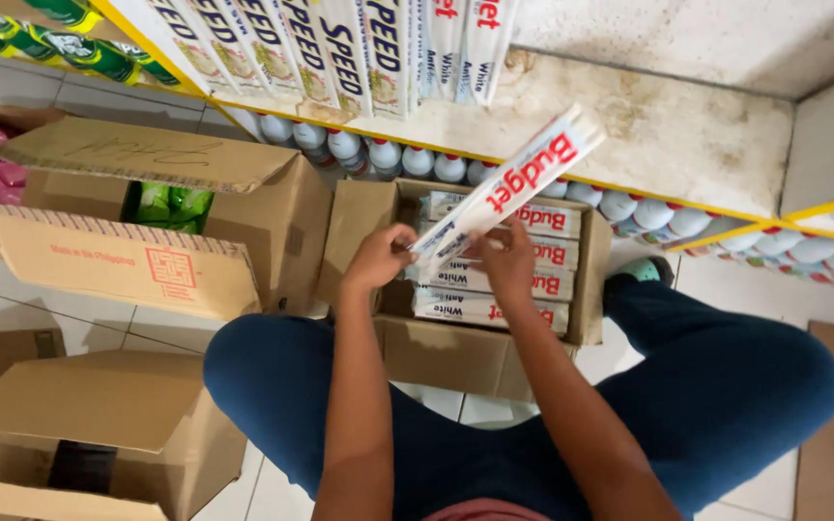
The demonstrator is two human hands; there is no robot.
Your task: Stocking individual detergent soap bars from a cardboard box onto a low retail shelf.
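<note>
White floor tiles [21, 87] with grey grout run under a yellow-edged shelf [629, 188], its white board stained brown near the middle. Beyond it stands what seems a pale wall [726, 39]. Light is even.

The long carton [509, 183] you grip with your left hand [378, 259] and right hand [509, 262] is smooth, glossy printed card, white with red and blue. The open box [456, 357] below it is matt brown corrugated cardboard, as are the neighbouring boxes [137, 251]. The shelf surface [668, 135] is rough and stained. The floor tiles [12, 309] look smooth and pale.
</note>
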